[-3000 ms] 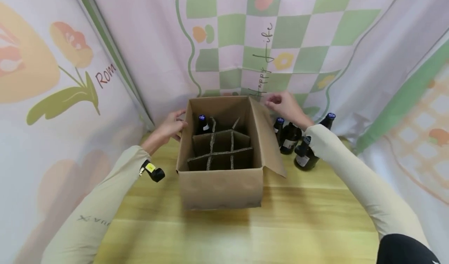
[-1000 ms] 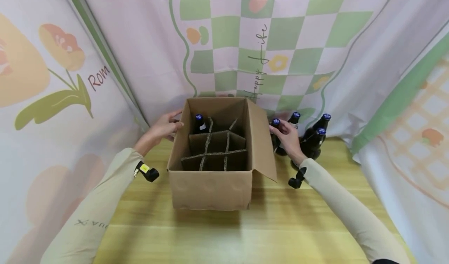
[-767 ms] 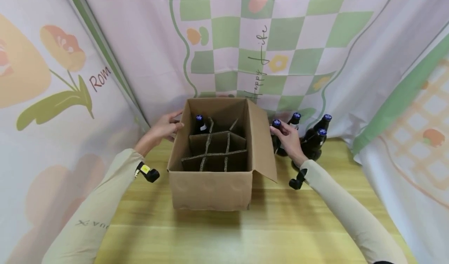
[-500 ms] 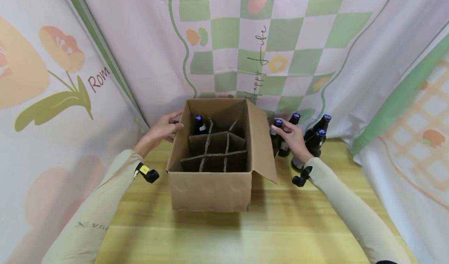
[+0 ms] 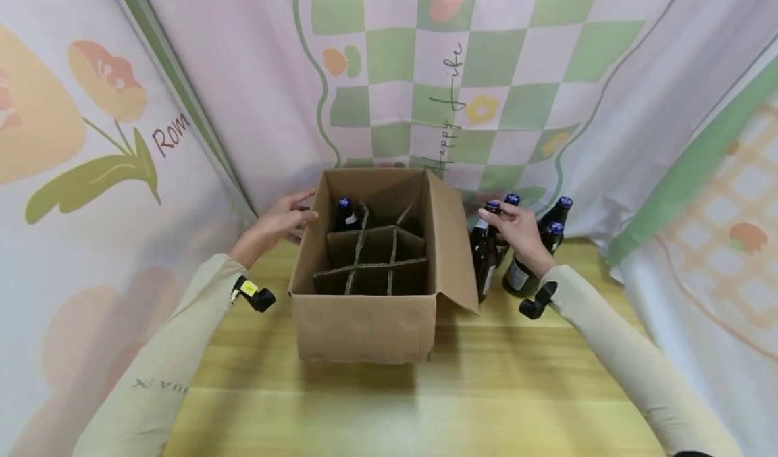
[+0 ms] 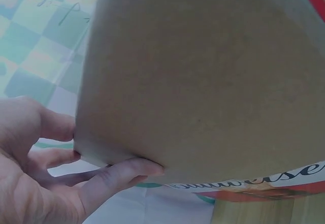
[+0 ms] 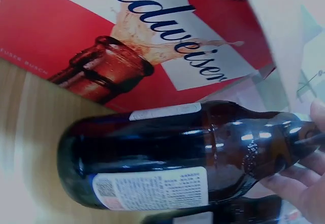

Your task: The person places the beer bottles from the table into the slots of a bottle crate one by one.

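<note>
My left hand (image 5: 275,229) grips the left side of an open cardboard box (image 5: 365,329), thumb at the top edge; in the left wrist view the thumb (image 6: 119,178) lies on the brown cardboard and the fingers go behind it. My right hand (image 5: 521,233) holds a dark brown beer bottle (image 5: 484,261) by its neck, just right of the box's side flap (image 5: 452,248). The right wrist view shows this bottle (image 7: 157,153) with its white label, beside the box's red Budweiser print (image 7: 167,46). Another blue-capped bottle (image 5: 346,215) stands in the box's back left compartment.
Cardboard dividers (image 5: 377,266) split the box into several compartments. Behind and right of my right hand stand more bottles, among them one at the back right (image 5: 558,210) and one with a label (image 5: 519,278). Printed curtains (image 5: 389,72) surround the wooden table (image 5: 365,416).
My right hand came down from above the flap to the bottles and took one by the neck. Over the last half second it has drawn that bottle up and slightly right. The left hand stays on the box.
</note>
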`<state>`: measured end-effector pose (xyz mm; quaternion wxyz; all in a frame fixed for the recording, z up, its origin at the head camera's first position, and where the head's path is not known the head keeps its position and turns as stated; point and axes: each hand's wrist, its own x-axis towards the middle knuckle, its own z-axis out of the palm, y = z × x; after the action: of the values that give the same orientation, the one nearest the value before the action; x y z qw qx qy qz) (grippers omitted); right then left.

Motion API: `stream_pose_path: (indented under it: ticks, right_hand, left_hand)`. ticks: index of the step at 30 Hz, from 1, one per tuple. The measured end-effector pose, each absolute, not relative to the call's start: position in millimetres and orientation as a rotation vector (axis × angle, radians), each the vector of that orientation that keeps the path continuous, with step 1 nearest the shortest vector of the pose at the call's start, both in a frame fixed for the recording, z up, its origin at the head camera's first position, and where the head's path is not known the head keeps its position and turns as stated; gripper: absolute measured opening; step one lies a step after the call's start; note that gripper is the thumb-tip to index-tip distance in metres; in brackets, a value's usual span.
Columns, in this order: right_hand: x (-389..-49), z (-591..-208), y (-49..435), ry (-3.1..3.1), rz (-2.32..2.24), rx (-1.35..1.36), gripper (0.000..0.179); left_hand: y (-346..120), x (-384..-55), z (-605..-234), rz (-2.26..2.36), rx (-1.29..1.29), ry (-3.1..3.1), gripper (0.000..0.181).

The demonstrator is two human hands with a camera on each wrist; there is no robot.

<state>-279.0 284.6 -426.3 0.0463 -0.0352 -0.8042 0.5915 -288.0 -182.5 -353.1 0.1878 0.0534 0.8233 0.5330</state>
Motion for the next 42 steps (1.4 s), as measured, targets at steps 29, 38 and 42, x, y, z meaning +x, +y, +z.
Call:
stream_pose_path:
  ticks: [29,38,42]
  right_hand:
    - [-273.8,-341.1,287.9,-2.621,1.527,-0.031,0.073]
    - [-267.9,-325.3,286.6,-2.613,1.367,0.040,0.063]
    - [-263.0,-316.9,287.6,-2.613,1.352,0.047,0.068]
  left_hand:
    - [-184.7,-287.0,-353.1,1.558,0.114,2.276,0.071]
    - [-188.8,-287.8,-351.4,1.572,0.125,2.225,0.073]
    - [-188.6,-288.7,-352.3,1.590,0.119,2.205,0.073]
